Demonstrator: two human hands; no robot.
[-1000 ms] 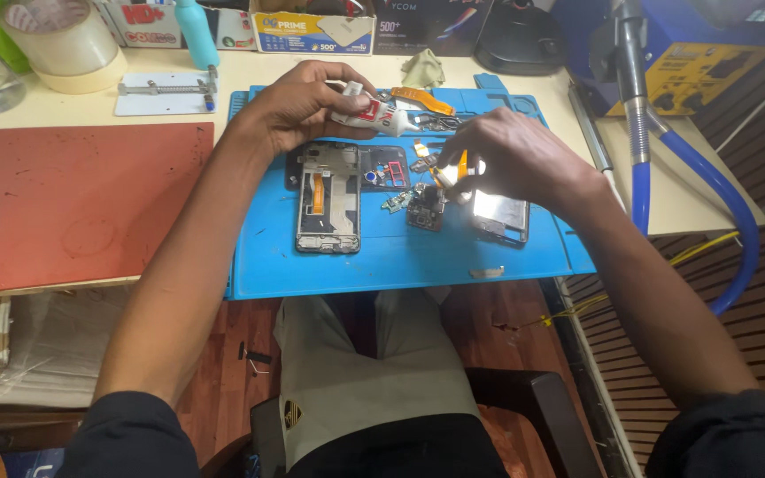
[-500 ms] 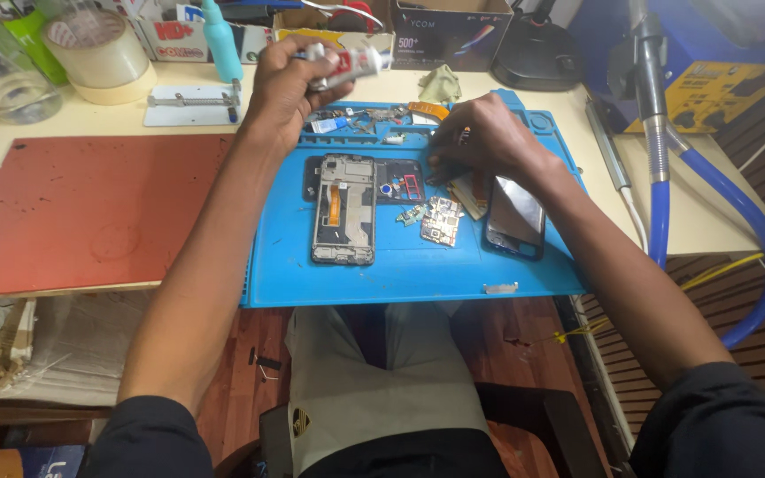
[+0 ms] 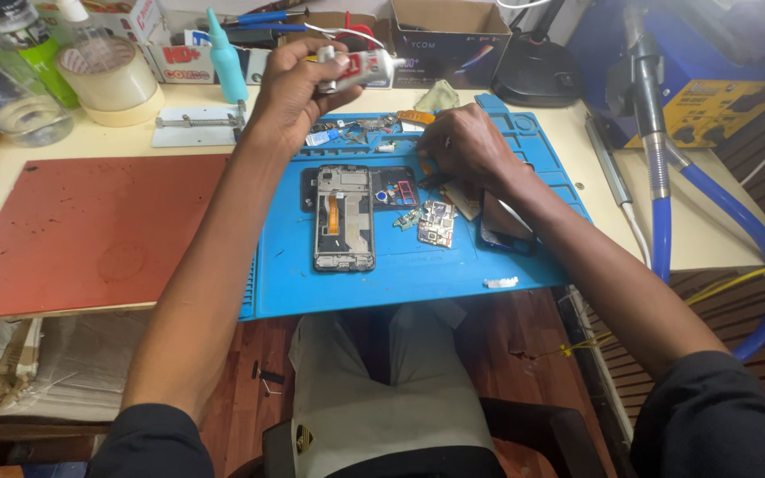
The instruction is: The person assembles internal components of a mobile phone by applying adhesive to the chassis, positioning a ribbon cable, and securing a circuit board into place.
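My left hand point(image 3: 292, 87) is raised above the back of the blue work mat point(image 3: 400, 265), gripping a small glue tube point(image 3: 360, 67) that lies sideways in its fingers. My right hand point(image 3: 460, 142) rests on the mat's upper middle, fingers curled over small parts; whether it holds anything is hidden. An opened phone frame point(image 3: 343, 218) with an orange ribbon cable lies on the mat below my left hand. A small circuit board point(image 3: 436, 222) lies right of it, and a dark phone panel point(image 3: 505, 226) sits under my right wrist.
A red mat point(image 3: 81, 230) covers the left of the desk. Tape roll point(image 3: 106, 78), clear bottle point(image 3: 6, 93) and teal bottle point(image 3: 225, 62) stand at the back left. A cardboard box point(image 3: 449, 35) sits behind. Blue hose and soldering station point(image 3: 710, 97) stand on the right.
My left hand has lifted the glue tube from the mat up and toward the back. My right hand has shifted left and back across the mat.
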